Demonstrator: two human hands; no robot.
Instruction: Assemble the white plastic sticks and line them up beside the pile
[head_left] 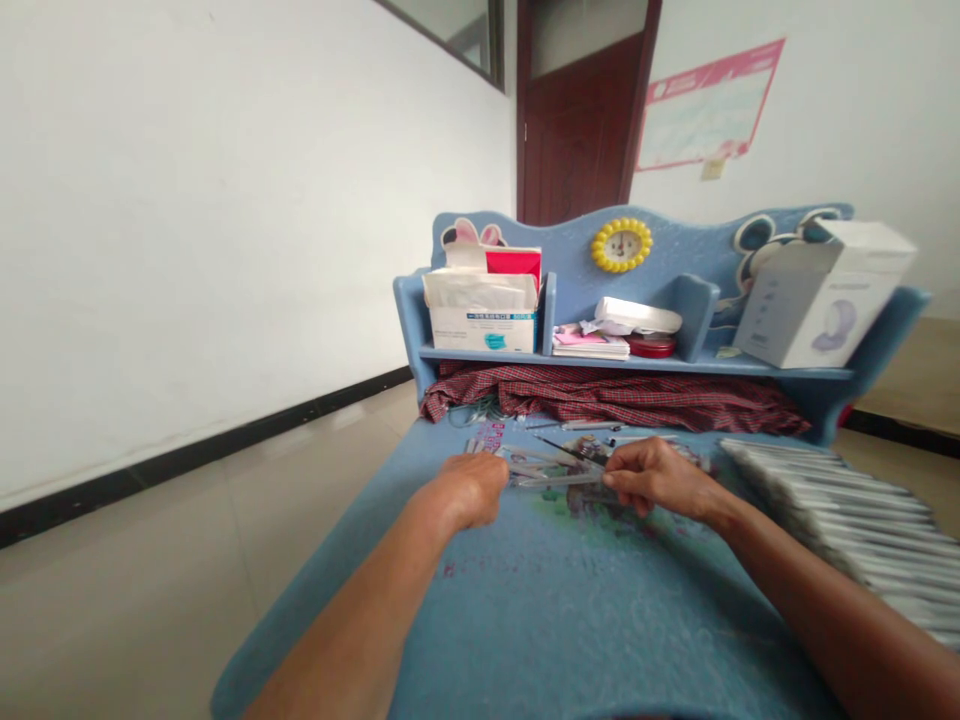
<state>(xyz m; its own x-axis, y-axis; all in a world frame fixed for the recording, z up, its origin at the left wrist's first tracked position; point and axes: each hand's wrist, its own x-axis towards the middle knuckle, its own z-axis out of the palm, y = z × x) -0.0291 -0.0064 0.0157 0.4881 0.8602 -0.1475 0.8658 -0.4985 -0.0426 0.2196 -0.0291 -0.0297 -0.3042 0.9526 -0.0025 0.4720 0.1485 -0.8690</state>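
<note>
My left hand (469, 490) is closed above the blue desk (525, 630), its fingertips turned away from the camera; what they hold, if anything, is hidden. To its right, my right hand (660, 478) pinches the end of a slim clear tube (559, 481) that looks like a pen barrel. The tube stretches across the gap towards my left hand. A thin black stick (566, 450), like a pen refill, slants down to the right fingertips; whether they grip it too is unclear. Several loose clear pen parts (525, 458) lie behind and between the hands.
Many whitish-grey pens (862, 520) lie side by side at the right. Across the back stretches a red checked cloth (600, 393). The shelf above carries a mask box (484, 325), papers (589, 345), a red round tin (652, 346) and a white carton (821, 300).
</note>
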